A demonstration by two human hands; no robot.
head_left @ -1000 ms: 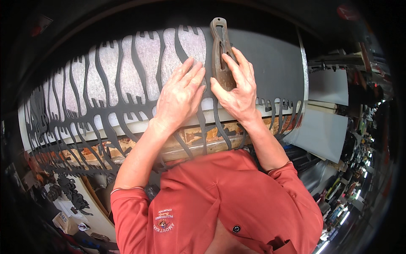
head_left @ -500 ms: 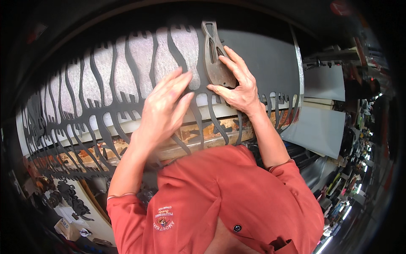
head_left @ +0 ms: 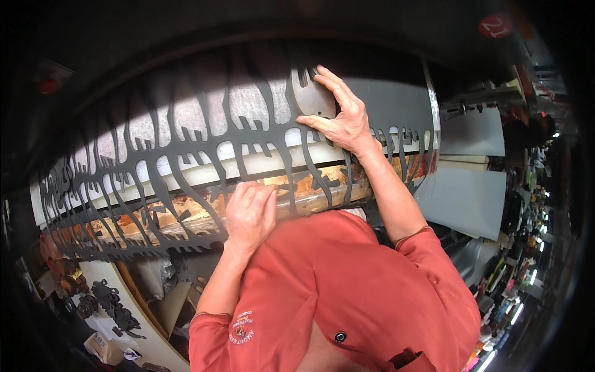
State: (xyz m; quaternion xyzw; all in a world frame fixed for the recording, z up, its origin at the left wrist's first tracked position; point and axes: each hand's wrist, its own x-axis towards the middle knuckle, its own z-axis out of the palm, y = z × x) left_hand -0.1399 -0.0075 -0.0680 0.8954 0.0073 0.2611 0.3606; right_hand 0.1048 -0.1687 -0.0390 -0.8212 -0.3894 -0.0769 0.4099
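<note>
A dark sheet (head_left: 387, 93) lies across the bench, its left part cut through with rows of sole-shaped openings. On its uncut side edge sits a brownish metal cutting die (head_left: 314, 99) with slots. My right hand (head_left: 344, 118) grips the die's right side, thumb at the near end and fingers stretched along it. Shadow under the dark overhead beam hides the die's far end. My left hand (head_left: 250, 214) is drawn in close to my body, above the bench's near edge. Its fingers are curled into a closed shape; whether anything is inside cannot be seen.
The dark overhead beam (head_left: 248, 28) spans the far side above the sheet. Thin cut strips (head_left: 214, 167) hang over the worn wooden near edge (head_left: 310, 204). Pale boards (head_left: 462, 201) stand at right; black scraps (head_left: 111, 307) lie at lower left.
My left hand has pulled back from above the sheet beside the die to the near edge, and its fingers have curled. My right hand stays at the die. Shadow now covers the die's far end.
</note>
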